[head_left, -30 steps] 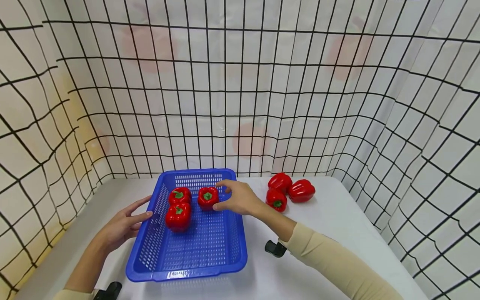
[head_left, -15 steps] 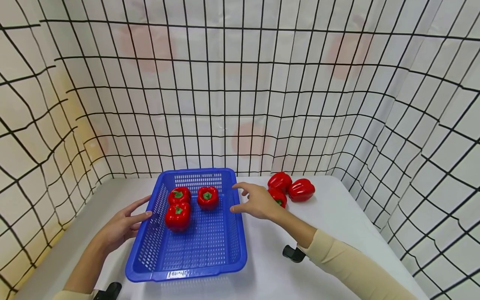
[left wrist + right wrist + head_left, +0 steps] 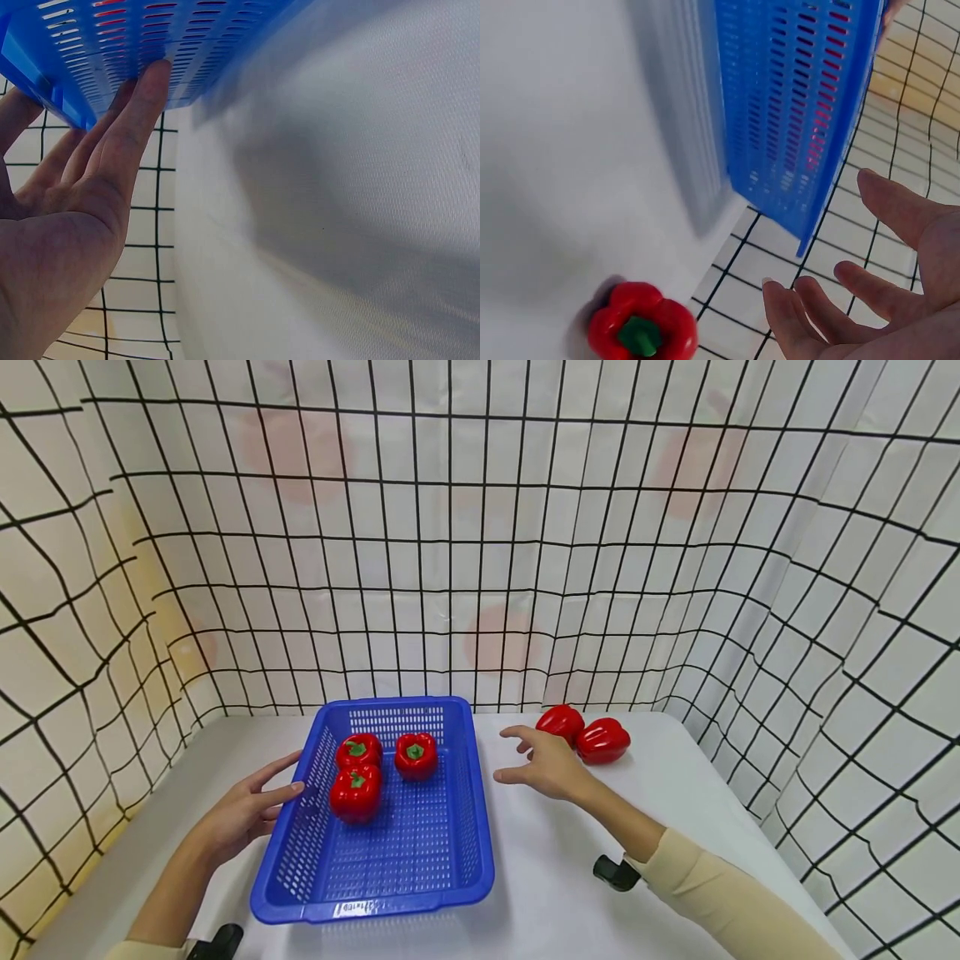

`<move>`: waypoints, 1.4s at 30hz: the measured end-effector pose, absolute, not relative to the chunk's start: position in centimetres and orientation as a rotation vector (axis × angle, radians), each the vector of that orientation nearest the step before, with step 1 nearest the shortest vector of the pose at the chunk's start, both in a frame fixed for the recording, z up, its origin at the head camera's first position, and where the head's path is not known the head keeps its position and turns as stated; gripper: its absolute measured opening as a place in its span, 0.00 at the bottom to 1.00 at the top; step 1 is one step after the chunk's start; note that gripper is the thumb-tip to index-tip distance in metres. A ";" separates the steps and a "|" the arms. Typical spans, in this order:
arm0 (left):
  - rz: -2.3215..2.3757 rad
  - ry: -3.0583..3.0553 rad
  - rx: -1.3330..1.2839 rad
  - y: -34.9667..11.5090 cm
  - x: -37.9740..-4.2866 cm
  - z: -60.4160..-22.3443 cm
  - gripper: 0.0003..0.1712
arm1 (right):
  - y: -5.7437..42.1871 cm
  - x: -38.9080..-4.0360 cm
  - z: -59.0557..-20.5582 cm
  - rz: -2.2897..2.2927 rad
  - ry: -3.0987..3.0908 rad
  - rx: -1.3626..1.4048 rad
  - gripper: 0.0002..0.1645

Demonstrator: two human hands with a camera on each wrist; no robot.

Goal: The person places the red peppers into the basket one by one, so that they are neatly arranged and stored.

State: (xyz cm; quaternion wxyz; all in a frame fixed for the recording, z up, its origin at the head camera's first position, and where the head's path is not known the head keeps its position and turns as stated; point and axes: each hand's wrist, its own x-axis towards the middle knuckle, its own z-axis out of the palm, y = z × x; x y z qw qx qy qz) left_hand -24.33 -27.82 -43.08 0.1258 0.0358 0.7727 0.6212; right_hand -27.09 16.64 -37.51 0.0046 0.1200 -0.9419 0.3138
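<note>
A blue perforated plastic basket (image 3: 390, 860) stands on the white table. Three red bell peppers lie inside: a back-left one (image 3: 358, 750), a front-left one (image 3: 356, 795) and one apart to their right (image 3: 416, 756). My left hand (image 3: 236, 818) touches the basket's left side with fairly straight fingers (image 3: 124, 150), near the rim. To the right of the basket, my right hand (image 3: 551, 766) hovers with fingers spread and nothing held. A red bell pepper with a green stem (image 3: 641, 322) shows in the right wrist view; the right hand hides it in the head view.
Beyond the right hand lie two more red bell peppers, one at the back (image 3: 561, 722) and one to its right (image 3: 603, 741). Black wire grid (image 3: 480, 568) encloses the white table (image 3: 697, 810) at the back and both sides.
My right hand has let go of the right-hand pepper in the basket, drawn back over the rim and moved right towards the loose peppers. The left hand and basket have stayed put.
</note>
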 end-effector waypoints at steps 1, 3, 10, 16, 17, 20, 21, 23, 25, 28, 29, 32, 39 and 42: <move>1.809 2.252 0.105 -27.8 -24.3 -43.1 0.48 | 16.9 -27.1 -37.6 0.986 -2.947 0.376 0.41; 1.809 2.252 0.110 -27.8 -24.3 -43.0 0.48 | 17.5 -27.1 -37.7 0.991 -2.945 0.361 0.41; 1.808 2.257 0.106 -27.7 -24.3 -43.0 0.48 | 19.7 -27.3 -38.2 1.007 -2.953 0.301 0.43; 1.823 2.232 0.114 -27.8 -24.3 -43.1 0.47 | 21.2 -27.3 -38.3 1.054 -2.925 0.252 0.43; 1.826 2.226 0.121 -27.9 -24.3 -43.1 0.47 | 21.4 -27.4 -38.4 1.055 -2.920 0.239 0.42; 1.831 2.213 0.134 -27.9 -24.3 -43.1 0.47 | 21.9 -27.5 -38.7 1.063 -2.900 0.206 0.41; 1.831 2.213 0.134 -27.9 -24.3 -43.0 0.47 | 22.0 -27.6 -38.8 1.069 -2.892 0.193 0.41; 1.829 2.215 0.134 -27.9 -24.3 -43.0 0.47 | 22.3 -27.8 -39.1 1.066 -2.880 0.171 0.41; 1.826 2.219 0.130 -27.9 -24.3 -43.0 0.47 | 22.6 -27.9 -39.4 1.068 -2.868 0.154 0.41; 1.821 2.229 0.131 -27.9 -24.3 -43.0 0.47 | 23.0 -28.1 -39.8 1.068 -2.859 0.140 0.42; 1.820 2.231 0.132 -27.9 -24.3 -43.0 0.47 | 23.0 -28.2 -39.9 1.074 -2.856 0.138 0.41; 1.816 2.234 0.140 -27.9 -24.3 -43.0 0.47 | 23.2 -28.5 -40.2 1.074 -2.851 0.141 0.42; 1.816 2.231 0.136 -28.0 -24.3 -42.9 0.47 | 23.4 -29.2 -41.3 1.075 -2.853 0.143 0.43; 1.814 2.232 0.141 -27.8 -24.2 -42.8 0.47 | 23.5 -29.3 -41.7 1.069 -2.847 0.159 0.43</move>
